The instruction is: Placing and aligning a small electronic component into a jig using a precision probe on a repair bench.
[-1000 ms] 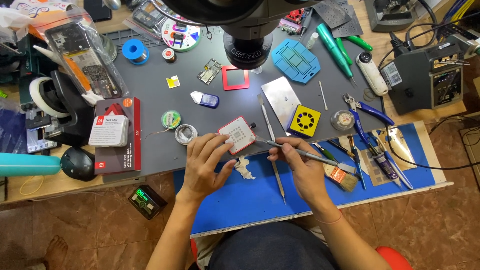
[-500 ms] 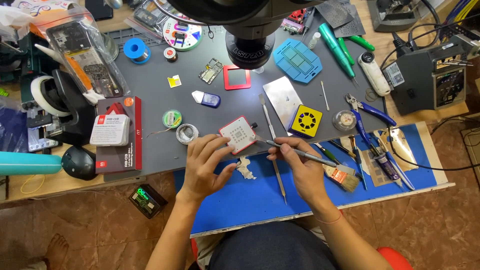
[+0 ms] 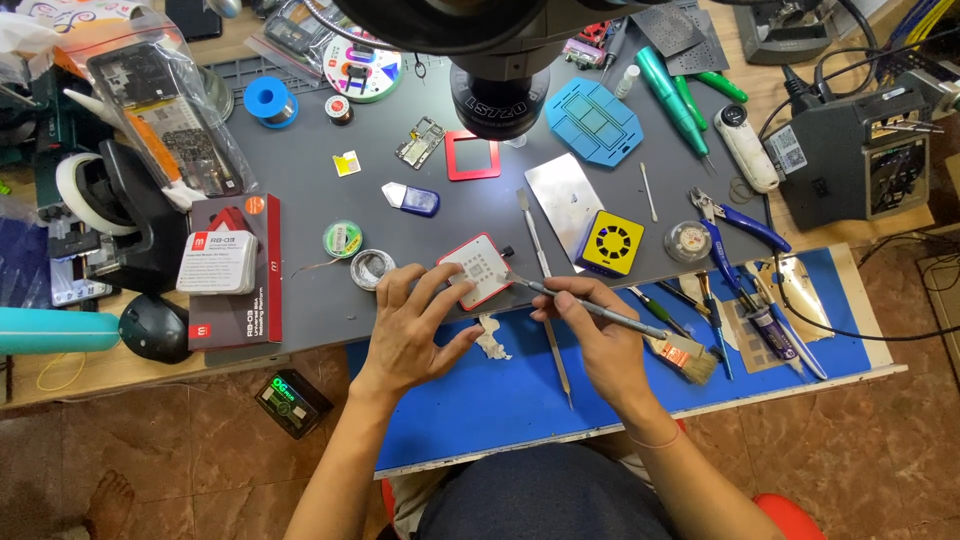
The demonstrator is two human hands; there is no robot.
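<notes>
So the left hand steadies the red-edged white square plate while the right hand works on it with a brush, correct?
Not quite. The head view shows the left hand steadying the plate, but the right hand holds tweezers with the tip at the plate. The brush lies unused on the blue mat.

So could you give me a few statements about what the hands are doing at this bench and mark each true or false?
1. The left hand rests on a small red-edged square plate. True.
2. The right hand holds a paintbrush. False: it holds a slim metal tool whose tip meets the plate; the brush lies on the blue mat.
3. The blue-handled pliers lie right of the yellow square block. True.
4. The red square frame is in the left hand. False: it lies untouched near the microscope lens.
</notes>
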